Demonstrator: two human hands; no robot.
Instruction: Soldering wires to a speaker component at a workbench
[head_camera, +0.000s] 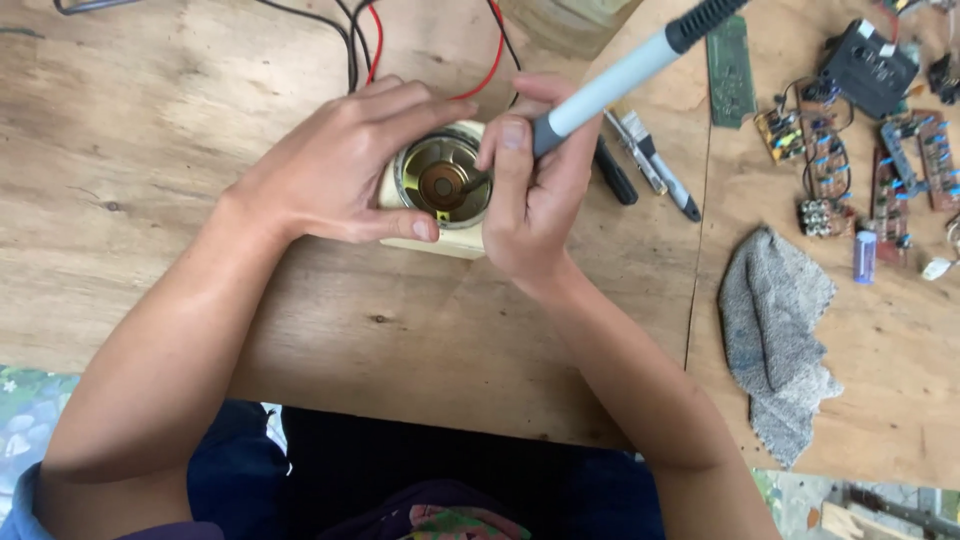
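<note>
Two hands at work: left hand (340, 165) clasps the cream speaker (440, 185), table centre; right hand (530, 190) grips a soldering iron (610, 85), tip on the cone. Grey rag (780, 340) at four o'clock.

Bare worktop (150, 130) lies open left of the speaker (442, 185), while wires (420, 45) crowd behind it and pens (650, 165), a grey cloth (780, 340) and circuit boards (850, 160) block the right.
</note>
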